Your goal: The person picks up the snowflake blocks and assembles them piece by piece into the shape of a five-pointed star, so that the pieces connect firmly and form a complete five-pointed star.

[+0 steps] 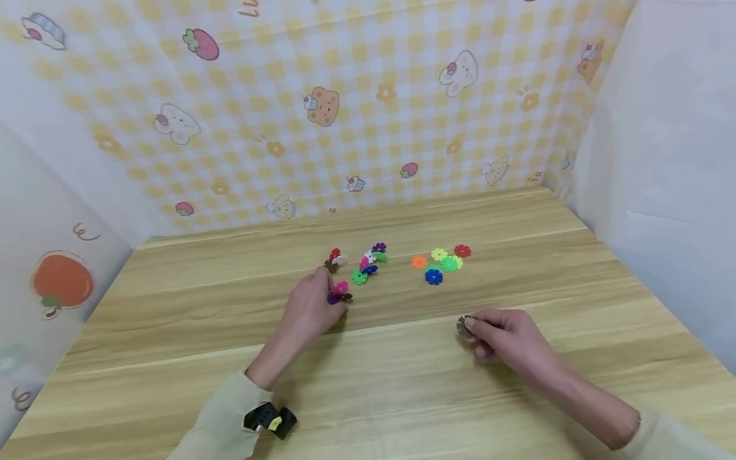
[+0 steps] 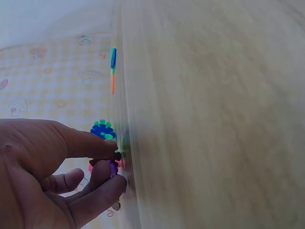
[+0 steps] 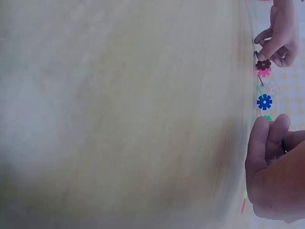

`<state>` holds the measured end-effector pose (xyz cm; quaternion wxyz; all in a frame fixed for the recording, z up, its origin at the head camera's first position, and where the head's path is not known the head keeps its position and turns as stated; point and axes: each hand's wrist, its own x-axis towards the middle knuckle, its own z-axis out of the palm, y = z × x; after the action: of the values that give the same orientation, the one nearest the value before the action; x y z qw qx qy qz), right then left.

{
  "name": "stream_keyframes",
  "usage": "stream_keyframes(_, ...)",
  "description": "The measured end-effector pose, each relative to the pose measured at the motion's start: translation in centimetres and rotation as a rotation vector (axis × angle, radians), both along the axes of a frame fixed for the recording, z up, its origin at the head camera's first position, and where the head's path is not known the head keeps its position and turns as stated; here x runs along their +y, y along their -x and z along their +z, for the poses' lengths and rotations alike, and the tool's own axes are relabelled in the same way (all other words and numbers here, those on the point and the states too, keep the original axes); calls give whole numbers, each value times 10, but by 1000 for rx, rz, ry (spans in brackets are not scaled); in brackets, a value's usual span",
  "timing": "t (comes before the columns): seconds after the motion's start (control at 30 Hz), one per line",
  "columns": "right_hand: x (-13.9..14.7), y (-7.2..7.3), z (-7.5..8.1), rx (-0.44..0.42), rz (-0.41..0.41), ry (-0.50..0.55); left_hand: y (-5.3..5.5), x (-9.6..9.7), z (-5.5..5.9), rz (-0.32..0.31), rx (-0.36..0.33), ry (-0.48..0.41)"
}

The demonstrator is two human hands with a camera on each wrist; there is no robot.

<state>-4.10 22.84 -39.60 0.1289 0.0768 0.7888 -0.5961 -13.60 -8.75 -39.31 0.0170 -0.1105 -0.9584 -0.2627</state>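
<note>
My left hand reaches to a small cluster of interlocking snowflake discs: pink, purple and brown. Its fingertips close around the purple disc in the left wrist view, partly hiding it. Just beyond those fingers, a red disc, a white one and a brown one stand joined. Between thumb and fingers my right hand pinches a single brown snowflake disc, held apart from the others. The right wrist view hides that disc behind the right hand.
Another joined cluster, with a green disc and a blue disc, sits right of the left hand. Loose discs, including orange, blue and red, lie farther right on the wooden table. A checked cloth hangs behind.
</note>
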Motion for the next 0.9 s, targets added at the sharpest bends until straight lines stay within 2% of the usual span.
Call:
stream_keyframes(0.23, 6, -2, -2, 9, -23, 26, 7, 8, -3, -42, 27, 31)
stream_keyframes(0.4, 10, -4, -4, 6, -36, 31, 9, 12, -4, -46, 29, 41)
stream_keyframes(0.53, 15, -4, -4, 14, -42, 46, 7, 13, 1, -27, 33, 54)
stream_keyframes(0.67, 20, -4, -6, 15, -44, 64, 4, 19, 8, -11, 44, 124)
stream_keyframes(0.77, 22, -5, -7, -3, -48, 69, 4, 27, 11, -18, 93, 186)
stream_keyframes(0.9, 22, -5, -9, -41, -65, 71, 7, 44, 8, -118, 227, 273)
